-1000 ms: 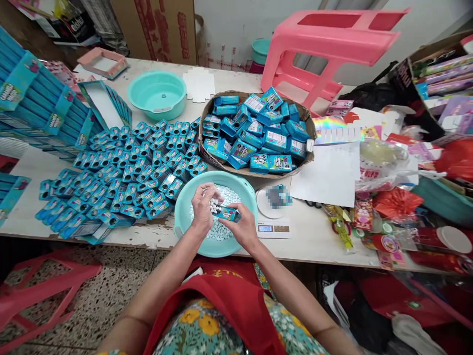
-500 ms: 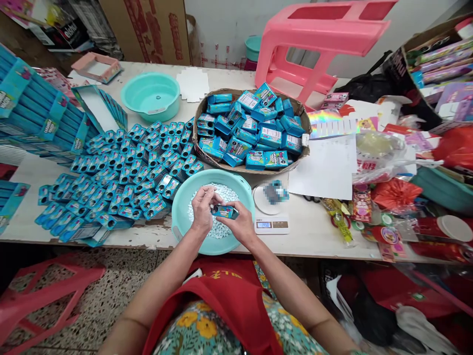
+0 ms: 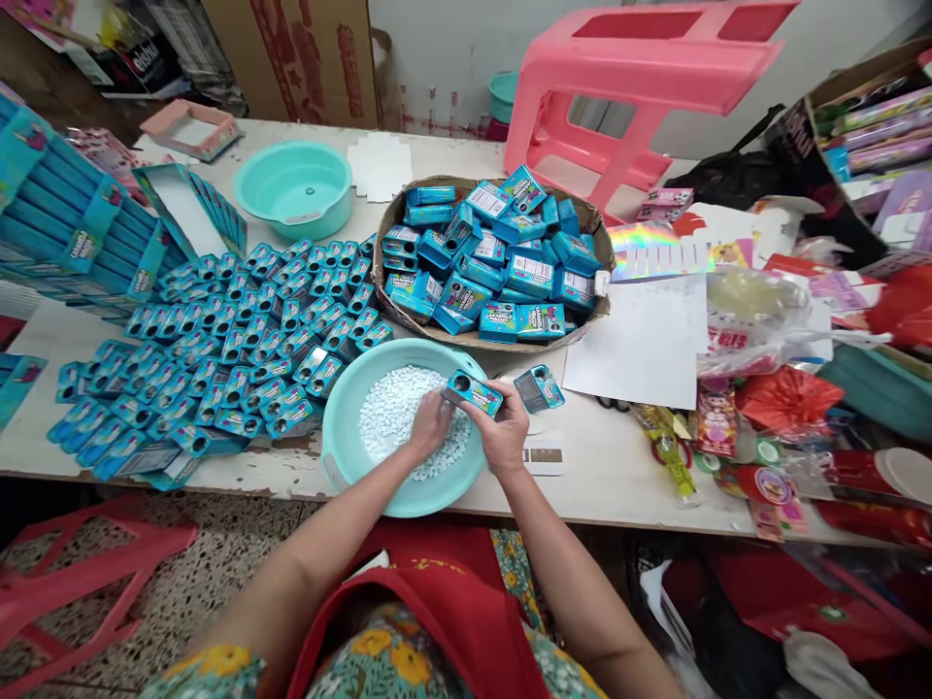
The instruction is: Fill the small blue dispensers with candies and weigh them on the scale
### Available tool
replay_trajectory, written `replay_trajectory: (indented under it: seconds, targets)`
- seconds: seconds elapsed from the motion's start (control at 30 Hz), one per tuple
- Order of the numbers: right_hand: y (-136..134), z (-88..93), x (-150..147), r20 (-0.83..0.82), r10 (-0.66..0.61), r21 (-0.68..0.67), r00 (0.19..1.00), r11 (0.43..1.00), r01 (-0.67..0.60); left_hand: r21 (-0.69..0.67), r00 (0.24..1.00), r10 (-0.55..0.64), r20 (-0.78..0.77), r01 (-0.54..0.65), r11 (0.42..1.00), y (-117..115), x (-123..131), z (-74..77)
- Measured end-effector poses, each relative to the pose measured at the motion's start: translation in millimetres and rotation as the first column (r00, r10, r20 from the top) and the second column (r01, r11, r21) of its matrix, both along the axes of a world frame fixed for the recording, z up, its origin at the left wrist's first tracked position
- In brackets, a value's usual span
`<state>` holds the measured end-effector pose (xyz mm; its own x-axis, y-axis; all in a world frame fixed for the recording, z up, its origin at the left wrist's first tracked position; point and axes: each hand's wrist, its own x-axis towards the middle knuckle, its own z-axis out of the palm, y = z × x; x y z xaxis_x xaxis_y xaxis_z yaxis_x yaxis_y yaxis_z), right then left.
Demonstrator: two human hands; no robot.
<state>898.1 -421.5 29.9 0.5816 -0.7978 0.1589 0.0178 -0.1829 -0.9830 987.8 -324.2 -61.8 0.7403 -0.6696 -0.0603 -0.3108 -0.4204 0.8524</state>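
Note:
In my right hand (image 3: pixel 506 434) is a small blue candy box (image 3: pixel 477 394), held tilted over the right rim of the turquoise basin (image 3: pixel 336 427). A dark round hole shows at the box's left end. My left hand (image 3: pixel 431 427) is inside the basin, low over the pale candies (image 3: pixel 393 403) and close to the box's left end. Its fingers are smeared by motion, so whether they pinch anything is hidden. Just beyond my right hand, another blue box (image 3: pixel 540 388) stands at the scale (image 3: pixel 546 456), whose plate is mostly covered by that hand.
Many blue boxes with holes (image 3: pixel 240 364) stand packed together on the left. Behind the basin, a cut-down carton (image 3: pixel 495 342) is piled with more boxes. An extra turquoise basin (image 3: pixel 254 184), a pink stool (image 3: pixel 633 73), white paper (image 3: pixel 633 349) and assorted packets surround the work spot.
My right hand has moved right and up with the candy box, from above the candies to the rim. My left hand has left the box and dropped lower into the basin.

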Motion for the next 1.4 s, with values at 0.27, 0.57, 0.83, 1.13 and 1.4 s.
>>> replay_trajectory:
  seconds: [0.27, 0.57, 0.83, 1.13, 1.4]
  targets:
    - [4, -45.1, 7, -0.017, -0.115, -0.104, 0.993, 0.988, 0.112, 0.276, 0.924, -0.376, -0.075, 0.381, 0.882, 25, -48, 4.1]
    - [12, -24.3, 6, -0.085, -0.050, -0.118, 0.995, 0.992, 0.040, 0.504, 0.884, -0.400, -0.244, 0.468, 0.726, 90, -6, 26.8]
    - [37, -26.9, 4, -0.272, 0.167, -0.094, 0.948, 0.976, -0.198, -0.062, 0.674, 0.102, -0.732, -0.215, 0.975, 78, 29, 76.8]
    - [63, -6.2, 4, -0.388, 0.272, -0.148, 0.881, 0.925, -0.350, -0.465, 0.628, 0.104, -0.771, -0.667, 0.582, 42, 26, 112.8]
    - [59, 10.4, 5, -0.382, 0.238, -0.156, 0.893, 0.936, -0.316, -0.390, 0.604, 0.198, -0.772, -0.696, 0.603, 36, 23, 123.6]
